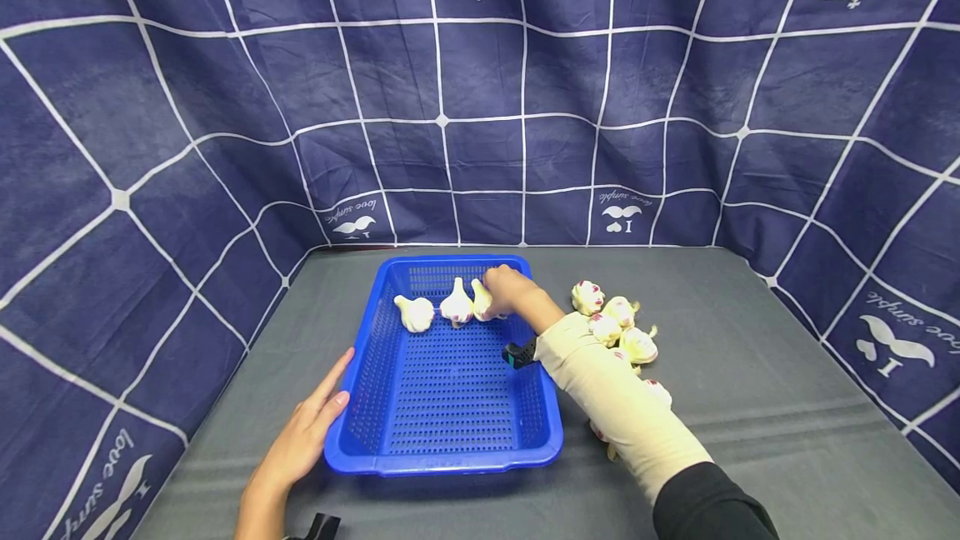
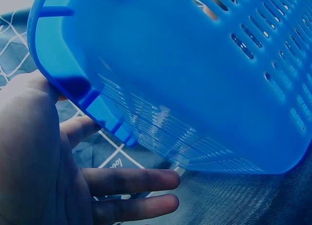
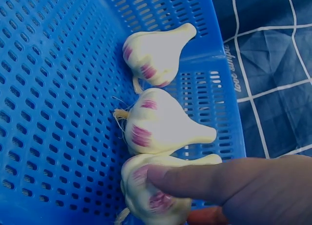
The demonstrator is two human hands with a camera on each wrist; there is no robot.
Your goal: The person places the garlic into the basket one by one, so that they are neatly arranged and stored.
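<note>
A blue plastic basket (image 1: 442,463) with perforated walls stands on the grey table. Along its far wall lie garlic bulbs with white skins and purple streaks: one garlic bulb (image 1: 415,314) at the left, a second garlic bulb (image 1: 457,305) to its right. My right hand (image 1: 510,290) reaches over the basket's right side and holds a third garlic bulb (image 3: 158,200) beside the second, thumb on its front, other fingers mostly hidden. My left hand (image 1: 303,432) is at the basket's left rim, thumb and forefinger touching it, the other fingers (image 2: 131,181) straight and apart.
Right of the basket, several more garlic bulbs (image 1: 637,346) lie on the grey table (image 1: 757,340), some partly hidden by the right forearm (image 1: 615,390). A dark blue curtain (image 1: 480,157) with white grid lines hangs behind and at both sides.
</note>
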